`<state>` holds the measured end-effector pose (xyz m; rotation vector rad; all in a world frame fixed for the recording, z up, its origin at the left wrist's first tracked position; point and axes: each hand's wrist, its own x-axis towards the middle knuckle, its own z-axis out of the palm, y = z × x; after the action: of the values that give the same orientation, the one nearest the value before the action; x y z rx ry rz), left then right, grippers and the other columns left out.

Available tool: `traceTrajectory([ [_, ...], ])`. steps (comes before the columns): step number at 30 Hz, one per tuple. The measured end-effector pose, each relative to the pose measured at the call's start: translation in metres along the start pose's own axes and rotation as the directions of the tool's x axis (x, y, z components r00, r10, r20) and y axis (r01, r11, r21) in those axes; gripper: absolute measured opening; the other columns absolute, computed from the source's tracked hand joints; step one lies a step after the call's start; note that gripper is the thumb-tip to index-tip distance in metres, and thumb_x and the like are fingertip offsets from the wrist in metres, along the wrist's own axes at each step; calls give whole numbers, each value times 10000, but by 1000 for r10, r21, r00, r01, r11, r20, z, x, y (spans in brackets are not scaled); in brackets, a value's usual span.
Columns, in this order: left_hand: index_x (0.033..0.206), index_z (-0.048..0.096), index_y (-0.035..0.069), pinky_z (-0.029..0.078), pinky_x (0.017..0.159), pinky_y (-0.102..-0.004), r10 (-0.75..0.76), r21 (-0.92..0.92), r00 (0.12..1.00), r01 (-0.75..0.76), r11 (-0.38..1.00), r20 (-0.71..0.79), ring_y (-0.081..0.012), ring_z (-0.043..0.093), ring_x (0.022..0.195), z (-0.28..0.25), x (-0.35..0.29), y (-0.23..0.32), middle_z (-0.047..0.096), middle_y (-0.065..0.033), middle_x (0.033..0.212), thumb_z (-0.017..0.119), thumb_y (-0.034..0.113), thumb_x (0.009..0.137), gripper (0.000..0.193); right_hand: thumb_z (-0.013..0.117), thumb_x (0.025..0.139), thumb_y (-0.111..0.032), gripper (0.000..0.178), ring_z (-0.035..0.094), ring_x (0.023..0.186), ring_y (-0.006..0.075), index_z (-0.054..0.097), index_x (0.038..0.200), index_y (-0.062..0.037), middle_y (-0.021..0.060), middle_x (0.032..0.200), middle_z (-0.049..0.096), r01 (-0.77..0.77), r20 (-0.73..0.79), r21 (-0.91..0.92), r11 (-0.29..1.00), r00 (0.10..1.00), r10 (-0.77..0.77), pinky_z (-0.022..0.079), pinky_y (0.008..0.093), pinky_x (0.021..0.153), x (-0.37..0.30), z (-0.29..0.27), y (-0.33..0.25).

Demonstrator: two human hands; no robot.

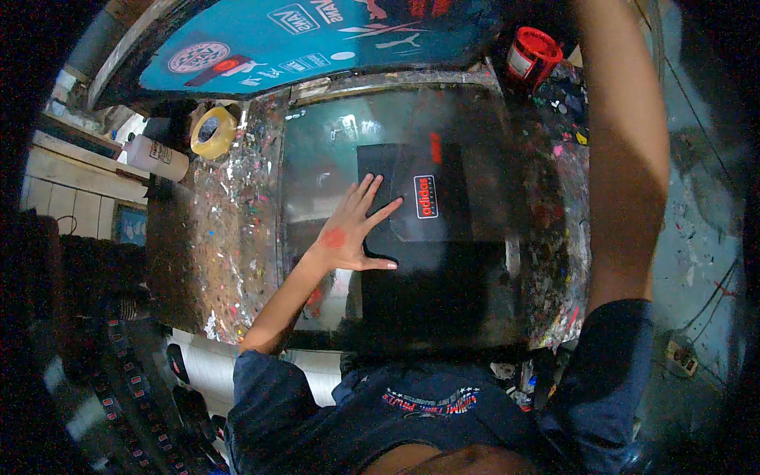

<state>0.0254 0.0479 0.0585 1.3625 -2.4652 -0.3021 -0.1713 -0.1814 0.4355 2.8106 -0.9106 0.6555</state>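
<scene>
My left hand [354, 229] lies flat with its fingers spread, its fingertips and thumb over the left side of a black piece of fabric [427, 277]. The fabric rests on a glossy glass-like plate [317, 166]. Right of my fingertips, the fabric bears a small red-and-white printed label design [426, 196]. My right forearm [625, 111] reaches up past the top edge of the picture, so my right hand is out of sight. Beyond the plate stands a tilted blue printing screen [261, 55] with several pale and red designs.
A paint-spattered table [237, 229] surrounds the plate. At its far left are a roll of clear yellowish tape [223, 142] and a white bottle [157, 157]. An opened red tub [532, 59] stands at the far right, close to my right arm. A small red mark [435, 148] shows above the printed design.
</scene>
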Motion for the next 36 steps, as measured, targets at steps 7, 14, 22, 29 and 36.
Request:
traceTrajectory([
  [7, 1587, 416, 215, 210, 1234, -640, -3, -9, 1000, 3, 1000, 1, -484, 197, 1546, -3, 0, 1, 190, -271, 1678, 815, 722, 668, 1123, 903, 625, -606, 831, 730, 943, 341, 749, 1072, 77, 229, 1040, 759, 6, 45, 45, 999, 999, -8, 557, 382, 857, -2, -5, -1],
  [14, 1611, 378, 232, 165, 1260, -604, -25, 8, 999, 25, 1000, 34, -459, 157, 1567, -1, -1, -2, 161, -264, 1695, 813, 737, 638, 1180, 920, 633, -553, 781, 737, 927, 308, 754, 1070, 72, 213, 1033, 764, -29, 21, 64, 998, 999, 28, 559, 367, 855, -5, -1, -9],
  [22, 1590, 413, 214, 210, 1235, -636, -2, -1, 1000, 2, 1000, 13, -481, 194, 1549, -3, 0, -1, 189, -279, 1677, 802, 723, 679, 1113, 925, 633, -543, 785, 739, 937, 316, 750, 1078, 79, 223, 1049, 760, -35, 9, 84, 996, 999, 34, 567, 365, 857, -8, -1, -10],
  [29, 1575, 441, 223, 226, 1219, -643, 21, -14, 999, -21, 1000, -24, -491, 224, 1533, -3, -1, -2, 204, -266, 1676, 775, 706, 732, 1027, 915, 612, -589, 866, 736, 956, 345, 729, 1096, 106, 254, 1071, 750, 27, 59, 81, 996, 998, -32, 571, 382, 861, -3, -11, -2],
  [36, 1528, 500, 104, 329, 1176, -546, -124, -463, 960, -6, 887, -251, -409, 466, 1421, 17, 66, 66, 525, -192, 1528, 802, 355, 863, 772, 895, 587, -646, 935, 711, 1020, 384, 709, 1124, 96, 278, 1114, 730, -29, 34, -7, 1000, 999, 29, 560, 414, 892, -2, -7, -11],
])
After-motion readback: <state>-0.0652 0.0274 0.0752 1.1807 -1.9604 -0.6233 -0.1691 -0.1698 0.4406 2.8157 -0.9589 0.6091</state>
